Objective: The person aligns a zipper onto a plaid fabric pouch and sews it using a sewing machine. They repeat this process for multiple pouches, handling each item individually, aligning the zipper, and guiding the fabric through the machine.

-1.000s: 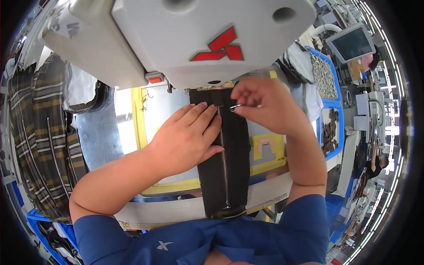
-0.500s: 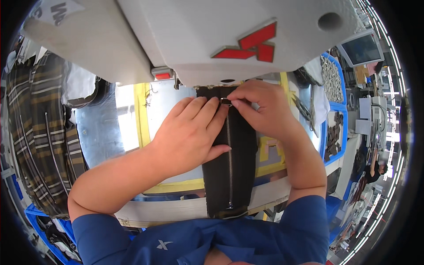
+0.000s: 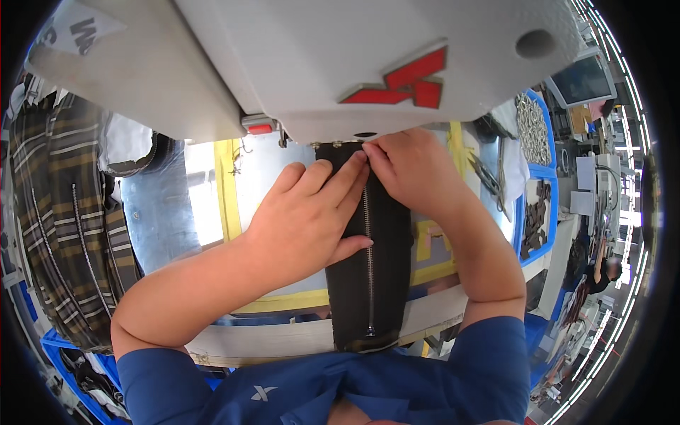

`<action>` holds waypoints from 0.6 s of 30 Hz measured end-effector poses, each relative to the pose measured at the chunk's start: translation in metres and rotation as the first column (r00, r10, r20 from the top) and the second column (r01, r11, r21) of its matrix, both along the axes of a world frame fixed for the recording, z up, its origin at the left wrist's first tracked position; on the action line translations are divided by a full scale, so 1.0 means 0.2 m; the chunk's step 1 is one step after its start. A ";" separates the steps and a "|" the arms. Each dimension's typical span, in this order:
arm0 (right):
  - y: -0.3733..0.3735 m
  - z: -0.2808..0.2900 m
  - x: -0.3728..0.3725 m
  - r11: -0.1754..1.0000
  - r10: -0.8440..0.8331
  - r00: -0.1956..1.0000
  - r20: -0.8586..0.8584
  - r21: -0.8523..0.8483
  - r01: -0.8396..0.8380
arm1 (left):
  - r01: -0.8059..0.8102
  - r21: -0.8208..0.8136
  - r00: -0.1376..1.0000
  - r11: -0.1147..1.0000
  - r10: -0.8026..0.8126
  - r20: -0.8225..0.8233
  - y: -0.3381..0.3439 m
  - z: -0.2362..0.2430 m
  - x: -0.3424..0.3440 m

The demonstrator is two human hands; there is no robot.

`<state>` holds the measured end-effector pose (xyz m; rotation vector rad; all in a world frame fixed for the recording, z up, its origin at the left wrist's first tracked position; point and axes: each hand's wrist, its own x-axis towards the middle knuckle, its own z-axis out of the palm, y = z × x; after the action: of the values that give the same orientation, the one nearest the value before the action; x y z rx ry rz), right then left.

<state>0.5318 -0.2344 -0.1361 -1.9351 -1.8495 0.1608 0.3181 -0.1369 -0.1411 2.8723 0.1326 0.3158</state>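
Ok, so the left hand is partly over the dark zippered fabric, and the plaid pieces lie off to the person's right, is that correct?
Not quite: the head view shows the plaid pieces off to the person's left, not right. The left hand is indeed partly over the dark zippered fabric.

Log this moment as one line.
left hand: resting on dark fabric strip | right hand: at strip's upper end, grip hidden | zipper: lengthwise on strip

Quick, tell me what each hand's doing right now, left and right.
Left hand: open and spread, reaching over the dark cloth to its zipper.
Right hand: curled at the cloth's far end; whether it's holding anything cannot be told.
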 end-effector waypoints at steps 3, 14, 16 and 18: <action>0.02 -0.01 0.01 0.999 -0.027 0.999 -0.039 -0.018 0.027 | -0.004 0.006 1.000 1.000 0.003 0.031 0.02 0.01 0.01; -0.12 -0.01 -0.03 0.990 0.055 0.986 0.156 0.124 -0.075 | -0.026 -0.048 0.999 0.999 0.028 0.026 0.04 0.01 0.03; -0.12 -0.01 -0.04 0.988 0.058 0.980 0.191 0.127 -0.084 | -0.030 -0.069 0.999 0.997 0.033 0.033 0.04 0.01 0.03; -0.11 -0.01 -0.04 0.985 0.064 0.970 0.235 0.140 -0.099 | -0.037 -0.100 0.999 0.994 0.039 0.023 0.03 0.02 0.03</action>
<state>0.5239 -0.2570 -0.1375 -1.8385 -2.0258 -0.1813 0.3238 -0.1303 -0.1375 2.7687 0.1929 0.3416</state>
